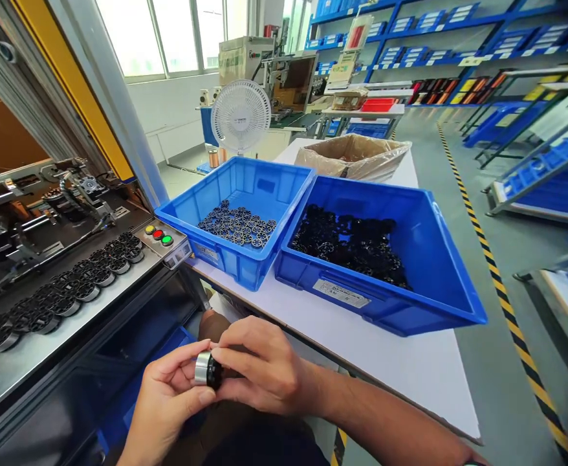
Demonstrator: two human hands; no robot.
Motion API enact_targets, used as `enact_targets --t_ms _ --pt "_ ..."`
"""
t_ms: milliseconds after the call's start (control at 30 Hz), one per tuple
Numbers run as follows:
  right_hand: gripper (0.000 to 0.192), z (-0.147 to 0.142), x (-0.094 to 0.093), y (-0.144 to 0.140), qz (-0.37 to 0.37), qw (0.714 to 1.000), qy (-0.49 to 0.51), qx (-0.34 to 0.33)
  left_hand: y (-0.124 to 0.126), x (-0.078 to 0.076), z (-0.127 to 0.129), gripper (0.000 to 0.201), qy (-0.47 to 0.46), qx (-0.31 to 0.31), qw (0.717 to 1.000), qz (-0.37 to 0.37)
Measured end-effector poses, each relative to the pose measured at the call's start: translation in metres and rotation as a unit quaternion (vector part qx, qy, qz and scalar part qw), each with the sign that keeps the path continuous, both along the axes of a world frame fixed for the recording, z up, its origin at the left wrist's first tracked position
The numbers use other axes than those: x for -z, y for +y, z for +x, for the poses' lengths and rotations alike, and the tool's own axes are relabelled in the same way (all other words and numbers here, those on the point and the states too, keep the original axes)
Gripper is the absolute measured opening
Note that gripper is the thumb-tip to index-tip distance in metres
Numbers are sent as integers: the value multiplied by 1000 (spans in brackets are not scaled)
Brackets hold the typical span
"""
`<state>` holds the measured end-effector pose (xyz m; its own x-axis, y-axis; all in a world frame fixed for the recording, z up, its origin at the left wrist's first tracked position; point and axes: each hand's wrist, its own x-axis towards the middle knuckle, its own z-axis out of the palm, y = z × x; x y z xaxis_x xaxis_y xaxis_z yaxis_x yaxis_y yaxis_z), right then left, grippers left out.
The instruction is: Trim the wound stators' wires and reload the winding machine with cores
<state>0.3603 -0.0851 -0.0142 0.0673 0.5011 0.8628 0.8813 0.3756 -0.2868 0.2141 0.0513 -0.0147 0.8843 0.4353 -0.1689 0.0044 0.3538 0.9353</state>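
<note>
Low in front of me, my left hand (160, 395) pinches a silver metal ring (201, 369) between thumb and fingers. My right hand (267, 369) grips a black plastic part (213, 371) against the ring's right side. The two pieces touch face to face; the fingers partly hide how deep they sit. Beyond my hands, a blue bin (226, 259) contains many small metal-rimmed pieces (240, 226). Beside it on the right, a deeper-blue bin (439, 272) holds a pile of black parts (352, 243).
Left, a machine ledge (70, 336) carries rows of black-and-silver rings (65, 285) beside a button box (160, 239). Both bins stand on a white table (424, 369). Behind them are a plastic-lined carton (356, 155) and a white fan (241, 116). Striped floor tape (497, 291) runs along the right.
</note>
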Motion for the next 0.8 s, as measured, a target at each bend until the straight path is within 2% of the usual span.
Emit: enact_targets --t_ms 167,333,433,500,567,667,733,800 --pt "27 -2 1 1 -1 1000 -7 19 0 3 -4 50 22 -8 1000 15" --pt "31 -5 11 3 16 998 11 56 -17 2 -5 50 37 -36 998 37" --pt "53 1 14 5 6 991 130 3 -29 -2 -5 46 46 -53 998 7" --pt "61 5 16 8 -26 972 224 -58 -35 -4 -6 44 43 -70 997 2" --pt "49 6 21 11 -56 952 285 -96 -36 -2 -6 43 32 -84 996 21" --pt "31 -1 31 15 -72 941 317 -92 -33 5 -5 44 35 -69 995 65" --pt "33 -4 33 13 -81 945 310 -71 -31 7 -2 41 47 -47 993 98" --pt "41 6 30 4 -111 953 275 -60 -28 8 2 37 47 -51 990 125"
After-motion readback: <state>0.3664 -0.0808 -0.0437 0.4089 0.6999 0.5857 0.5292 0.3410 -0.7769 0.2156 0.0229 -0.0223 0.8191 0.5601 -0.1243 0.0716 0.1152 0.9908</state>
